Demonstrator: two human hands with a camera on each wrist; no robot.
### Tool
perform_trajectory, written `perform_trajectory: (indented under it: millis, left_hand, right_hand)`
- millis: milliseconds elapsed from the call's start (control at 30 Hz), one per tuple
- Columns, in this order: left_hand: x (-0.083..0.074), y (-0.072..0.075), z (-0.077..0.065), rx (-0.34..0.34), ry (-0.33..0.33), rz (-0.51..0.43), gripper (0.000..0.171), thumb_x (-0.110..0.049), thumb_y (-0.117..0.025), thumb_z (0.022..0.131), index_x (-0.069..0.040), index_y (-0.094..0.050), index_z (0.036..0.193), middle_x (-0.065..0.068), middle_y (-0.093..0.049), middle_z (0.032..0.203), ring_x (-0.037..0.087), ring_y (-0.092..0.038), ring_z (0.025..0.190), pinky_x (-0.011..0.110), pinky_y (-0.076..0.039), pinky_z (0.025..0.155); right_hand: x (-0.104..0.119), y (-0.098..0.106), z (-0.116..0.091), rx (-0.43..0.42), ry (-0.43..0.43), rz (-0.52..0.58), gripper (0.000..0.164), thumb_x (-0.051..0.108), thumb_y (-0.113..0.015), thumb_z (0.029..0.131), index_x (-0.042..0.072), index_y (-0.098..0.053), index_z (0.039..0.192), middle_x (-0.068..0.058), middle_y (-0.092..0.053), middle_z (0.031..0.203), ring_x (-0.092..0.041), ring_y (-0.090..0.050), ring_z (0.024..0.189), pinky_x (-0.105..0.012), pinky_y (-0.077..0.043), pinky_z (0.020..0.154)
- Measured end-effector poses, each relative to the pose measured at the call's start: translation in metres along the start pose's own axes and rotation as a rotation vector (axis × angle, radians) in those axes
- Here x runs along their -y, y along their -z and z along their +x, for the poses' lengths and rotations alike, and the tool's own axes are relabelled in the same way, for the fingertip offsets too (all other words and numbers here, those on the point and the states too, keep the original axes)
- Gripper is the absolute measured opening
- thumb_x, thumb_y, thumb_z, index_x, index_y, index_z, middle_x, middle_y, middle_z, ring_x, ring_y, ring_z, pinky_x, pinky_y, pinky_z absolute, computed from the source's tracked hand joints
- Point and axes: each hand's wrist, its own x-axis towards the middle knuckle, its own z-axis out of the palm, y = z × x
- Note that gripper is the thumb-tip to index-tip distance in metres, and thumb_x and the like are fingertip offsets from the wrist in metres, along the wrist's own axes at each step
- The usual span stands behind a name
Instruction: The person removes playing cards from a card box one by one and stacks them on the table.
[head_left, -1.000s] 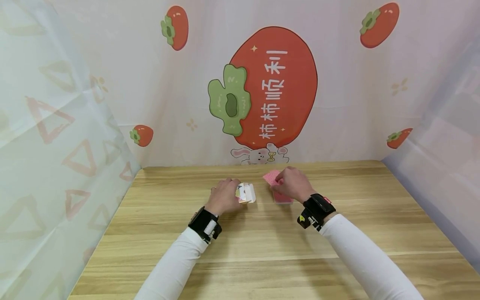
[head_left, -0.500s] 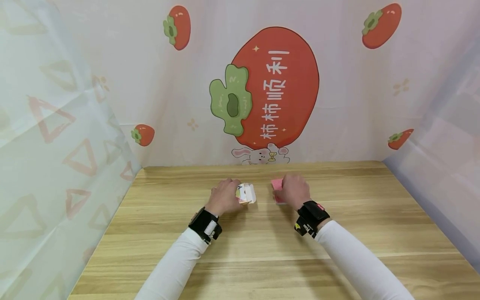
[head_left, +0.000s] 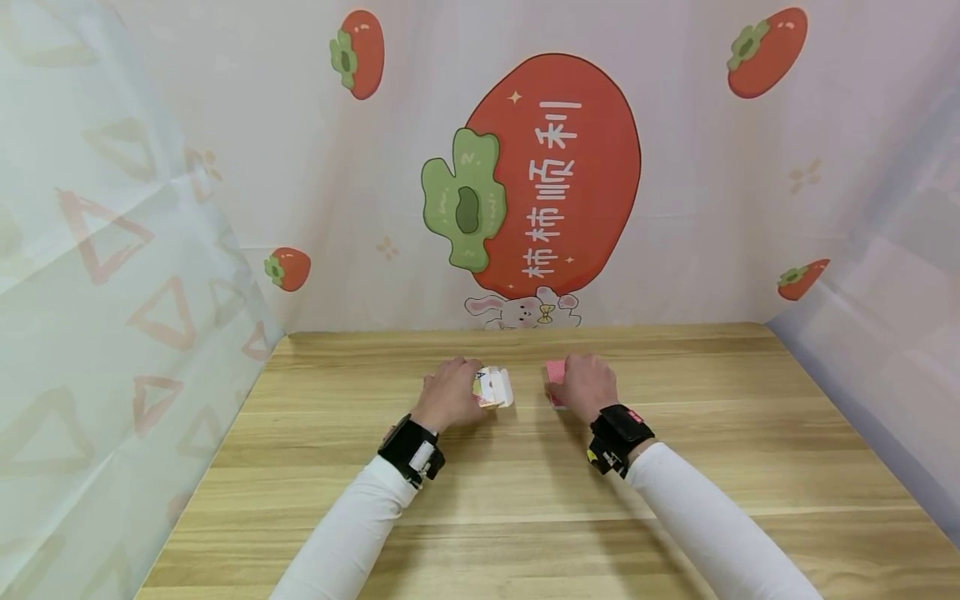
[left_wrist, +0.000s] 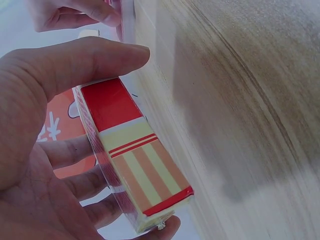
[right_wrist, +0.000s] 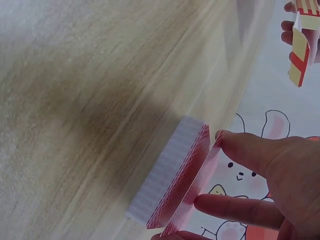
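My left hand (head_left: 447, 392) grips a playing-card box (left_wrist: 135, 150), thumb along one side and fingers round the other. Its white flap stands open toward the right in the head view, and part of a printed A shows on it. To the right, my right hand (head_left: 588, 387) is over a squared deck of cards (right_wrist: 167, 172) with pink-red backs. Thumb and fingertips hold a pink-backed card (right_wrist: 202, 172) by its edges, with a narrow gap between it and the deck. From above, the right hand hides most of the deck.
Both hands work near the back of the wood-grain table (head_left: 480, 500). Behind it hangs a curtain (head_left: 337, 192) printed with persimmons and a rabbit, and pale fabric (head_left: 112, 333) closes the left side. Each wrist wears a black strap (head_left: 622, 429) with a small camera.
My right hand has come down over the deck from a higher, farther spot, where it held a tilted card. The left hand stays put with the card box.
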Motion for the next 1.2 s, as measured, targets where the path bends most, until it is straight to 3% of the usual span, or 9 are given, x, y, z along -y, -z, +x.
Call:
perform_trajectory:
  millis: [200, 600, 867, 1200]
  left_hand:
    - [0.0004, -0.0005, 0.0001, -0.001, -0.004, -0.01, 0.066, -0.02, -0.093, 0.066, -0.005, -0.066, 0.124, 0.011, -0.063, 0.108, 0.03, -0.058, 0.102, 0.054, -0.048, 0.076]
    - [-0.0008, -0.001, 0.0, 0.006, -0.005, -0.008, 0.066, -0.02, -0.093, 0.067, -0.005, -0.066, 0.125, 0.011, -0.063, 0.109, 0.03, -0.058, 0.102, 0.055, -0.049, 0.077]
    - [-0.0034, 0.0005, 0.0, 0.013, 0.001, -0.012, 0.066, -0.019, -0.092, 0.067, -0.004, -0.066, 0.126, 0.013, -0.063, 0.11, 0.031, -0.058, 0.102, 0.057, -0.048, 0.078]
    - [-0.003, 0.0003, 0.0011, 0.013, 0.001, -0.006, 0.065, -0.019, -0.092, 0.068, -0.005, -0.066, 0.125, 0.01, -0.063, 0.108, 0.031, -0.058, 0.101, 0.057, -0.048, 0.078]
  right_hand:
    - [-0.0002, -0.0029, 0.0009, -0.001, 0.016, -0.009, 0.038, 0.036, -0.085, 0.081, 0.004, -0.065, 0.074, -0.006, -0.054, 0.064, -0.023, -0.055, 0.056, -0.034, -0.045, 0.047]
    - [-0.0027, -0.0065, 0.0017, 0.001, 0.006, -0.011, 0.042, 0.037, -0.082, 0.083, 0.007, -0.059, 0.064, -0.002, -0.043, 0.059, -0.021, -0.047, 0.053, -0.031, -0.035, 0.044]
    - [-0.0027, -0.0078, 0.0017, -0.011, 0.015, -0.001, 0.039, 0.036, -0.084, 0.081, 0.005, -0.063, 0.071, -0.006, -0.05, 0.063, -0.022, -0.051, 0.054, -0.032, -0.041, 0.044]
    - [-0.0019, -0.0072, 0.0013, 0.001, 0.018, 0.004, 0.042, 0.036, -0.084, 0.082, 0.007, -0.059, 0.065, -0.002, -0.043, 0.06, -0.02, -0.047, 0.052, -0.03, -0.036, 0.043]
